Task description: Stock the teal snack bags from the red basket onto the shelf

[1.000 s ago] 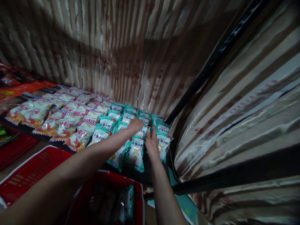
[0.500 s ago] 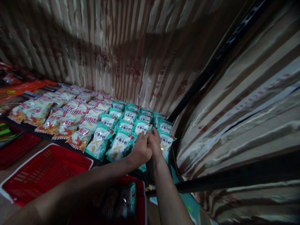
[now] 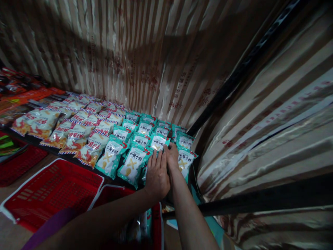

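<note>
Rows of teal-and-white snack bags lie on a dark shelf, overlapping one another. My left hand lies flat over a bag in the front row, fingers stretched and close together. That bag is mostly hidden under the palm. Right beside it, my right hand has its fingers bent at the upper edge of the same bag, and the fingertips are partly covered. A further teal bag is just to the right of my right hand.
White-and-red snack bags fill the shelf to the left, with orange packages beyond. Below stand a red basket and another red basket holding bags. A striped curtain hangs behind; a dark pole slants at right.
My left hand has slid down and toward me, its fingers straightening from a curled shape to lie flat. My right hand stays in nearly the same place at the bag's upper edge.
</note>
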